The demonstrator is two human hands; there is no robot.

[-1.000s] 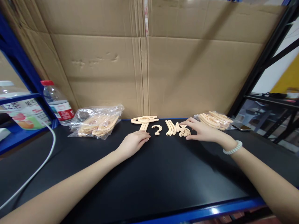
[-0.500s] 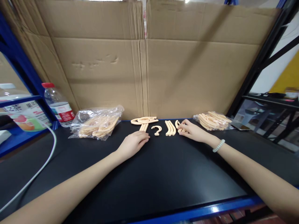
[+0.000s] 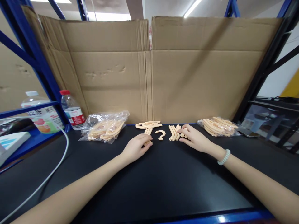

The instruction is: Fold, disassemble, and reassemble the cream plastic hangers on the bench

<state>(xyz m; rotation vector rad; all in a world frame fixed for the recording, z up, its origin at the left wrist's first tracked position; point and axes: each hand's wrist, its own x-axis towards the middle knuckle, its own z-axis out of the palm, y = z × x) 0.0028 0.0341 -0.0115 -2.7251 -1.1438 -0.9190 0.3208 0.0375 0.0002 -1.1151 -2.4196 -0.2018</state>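
The left hand point(image 3: 136, 147), left of the hook-shaped piece point(image 3: 163, 133), lies loosely curved over the near ends of the straight sticks point(image 3: 148, 130). The right hand point(image 3: 197, 140), right of the hook-shaped piece, is half open beside the curved strips point(image 3: 172, 133), partly covering small curved pieces point(image 3: 183, 135); whether either hand grips cannot be told.

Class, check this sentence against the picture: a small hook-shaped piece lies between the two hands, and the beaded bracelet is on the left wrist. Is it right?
Not quite: the head view shows the bracelet on the wrist of the right hand, not the left hand. The hook-shaped piece does lie between the two hands.
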